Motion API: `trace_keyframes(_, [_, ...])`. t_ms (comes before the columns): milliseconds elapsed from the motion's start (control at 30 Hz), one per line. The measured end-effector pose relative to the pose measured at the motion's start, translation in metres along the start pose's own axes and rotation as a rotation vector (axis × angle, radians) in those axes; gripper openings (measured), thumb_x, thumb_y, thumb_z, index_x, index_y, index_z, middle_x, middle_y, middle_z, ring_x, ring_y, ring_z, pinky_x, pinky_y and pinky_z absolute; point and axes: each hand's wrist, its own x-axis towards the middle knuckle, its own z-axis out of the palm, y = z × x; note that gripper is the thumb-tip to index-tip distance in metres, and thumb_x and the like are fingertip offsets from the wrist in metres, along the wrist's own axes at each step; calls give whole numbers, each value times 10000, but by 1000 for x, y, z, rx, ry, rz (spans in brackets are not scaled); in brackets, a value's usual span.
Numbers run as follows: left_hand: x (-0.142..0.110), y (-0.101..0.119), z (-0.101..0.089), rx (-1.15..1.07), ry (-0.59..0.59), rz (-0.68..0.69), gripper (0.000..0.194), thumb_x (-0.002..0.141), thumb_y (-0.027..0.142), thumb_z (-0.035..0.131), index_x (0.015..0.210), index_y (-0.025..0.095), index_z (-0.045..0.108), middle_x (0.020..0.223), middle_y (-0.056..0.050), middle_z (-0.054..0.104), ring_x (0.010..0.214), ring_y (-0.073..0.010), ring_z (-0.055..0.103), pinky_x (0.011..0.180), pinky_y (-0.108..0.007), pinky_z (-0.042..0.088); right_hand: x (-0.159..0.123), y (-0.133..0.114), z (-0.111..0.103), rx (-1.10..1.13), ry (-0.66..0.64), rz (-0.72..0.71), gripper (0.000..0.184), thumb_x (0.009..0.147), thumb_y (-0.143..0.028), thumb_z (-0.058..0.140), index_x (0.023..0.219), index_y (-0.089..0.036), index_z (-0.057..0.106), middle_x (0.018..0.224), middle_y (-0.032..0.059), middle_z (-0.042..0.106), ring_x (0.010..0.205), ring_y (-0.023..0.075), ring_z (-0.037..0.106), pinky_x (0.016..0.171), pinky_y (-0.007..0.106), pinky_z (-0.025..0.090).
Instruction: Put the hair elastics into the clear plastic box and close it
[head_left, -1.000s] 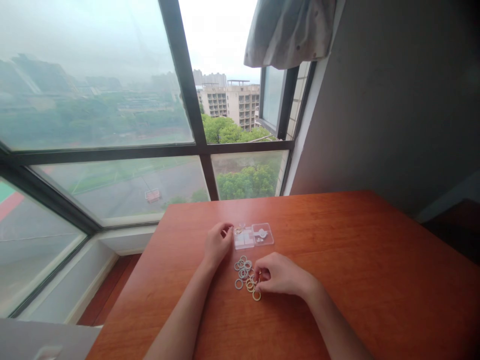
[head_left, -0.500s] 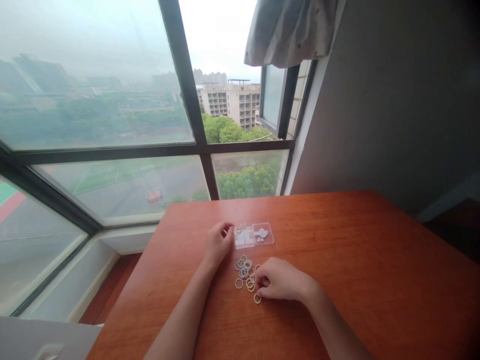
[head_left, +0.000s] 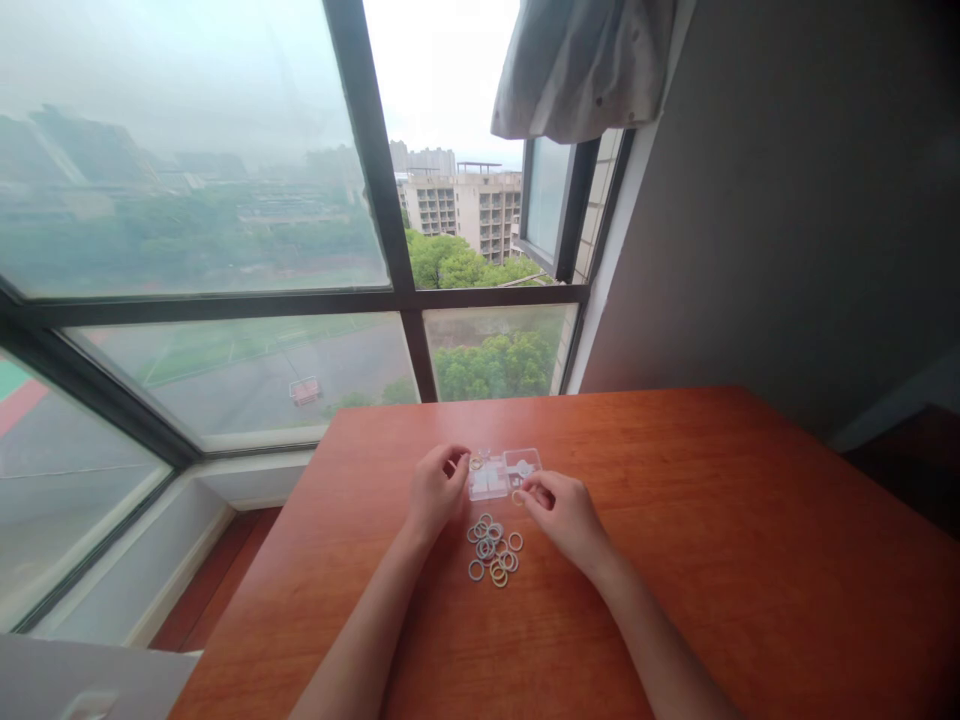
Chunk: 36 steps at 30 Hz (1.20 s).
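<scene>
A small clear plastic box [head_left: 496,476] with compartments lies open on the red-brown wooden table [head_left: 712,520]. In front of it sits a loose pile of small rings [head_left: 493,550], white and yellowish. My left hand [head_left: 435,488] rests curled against the box's left edge, fingertips touching it. My right hand [head_left: 564,512] is raised at the box's near right corner, thumb and forefinger pinched on a small ring [head_left: 518,497].
A large window [head_left: 225,250] with dark frames runs along the table's far and left sides. A grey wall [head_left: 787,200] stands to the right. A grey curtain [head_left: 585,65] hangs bunched at the top.
My right hand has left the ring pile and moved up to the box with a ring pinched in it. My left hand has stayed at the box.
</scene>
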Motion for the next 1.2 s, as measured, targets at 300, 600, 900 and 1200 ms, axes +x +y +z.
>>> trace_keyframes(300, [-12,45,0,-173,-415,150,147,839,266,574,814,155,667,728,-12,640,614,-97,518,569,-197,401,-1,0,13,37,139,-47,140,844,-284,583,763,-183,637,559,-56,425,529,107,432,546,222,319])
trace_keyframes(600, [-12,37,5,-110,-367,157,91,796,175,557,765,163,641,686,4,618,606,-98,515,578,-203,401,-2,-4,16,40,160,-93,161,856,-298,576,761,-183,635,567,-48,441,528,110,426,545,226,321])
trace_keyframes(900, [5,-7,-6,10,-25,-48,187,823,334,555,791,176,649,737,-20,672,611,-135,565,588,-241,442,-3,-5,15,42,148,-85,118,836,-262,582,775,-183,644,563,-49,446,524,108,431,547,221,327])
trace_keyframes(1200, [6,-23,4,54,-45,-38,217,807,341,558,898,177,668,727,-13,663,584,-133,584,561,-234,458,-3,-9,10,12,-71,-52,91,796,-191,590,747,-193,666,564,-41,512,540,108,474,552,211,337])
